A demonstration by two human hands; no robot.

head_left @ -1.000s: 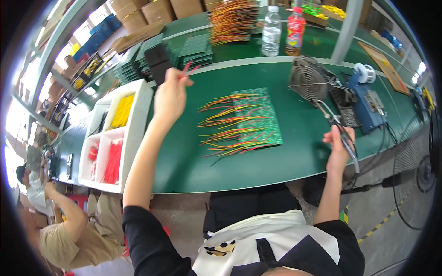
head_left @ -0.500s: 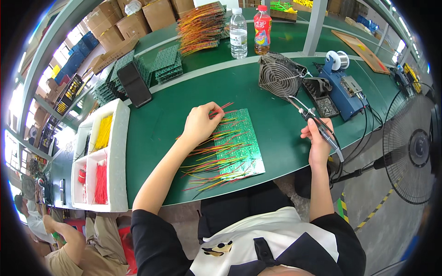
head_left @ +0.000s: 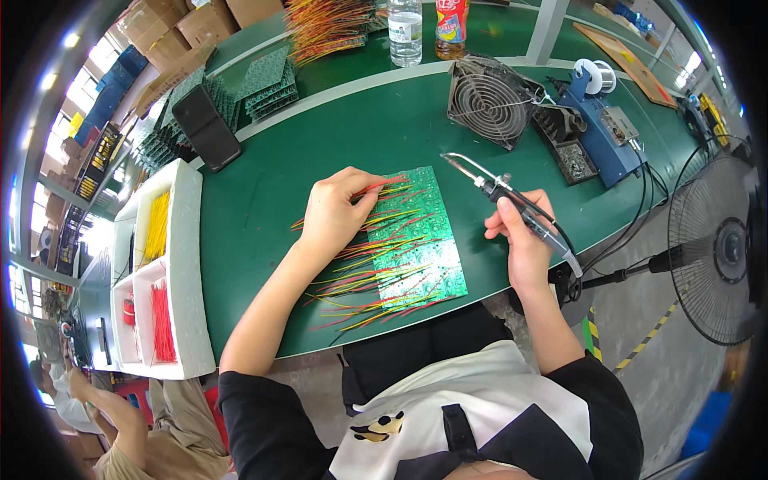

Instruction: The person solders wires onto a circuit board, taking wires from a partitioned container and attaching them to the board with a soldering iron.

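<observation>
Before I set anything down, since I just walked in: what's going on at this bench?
The person's left hand pinches red wires at the far end of a green circuit board. Other red and yellow wires lie across its left edge. The right hand holds a soldering iron, its tip just beyond the board's far right corner. A white foam tray sits to the left.

The clear bottle (head_left: 406, 36) and red-wrapped bottle (head_left: 451, 32) bear printed labels (head_left: 404, 29); their small print seems too blurred to read.
</observation>
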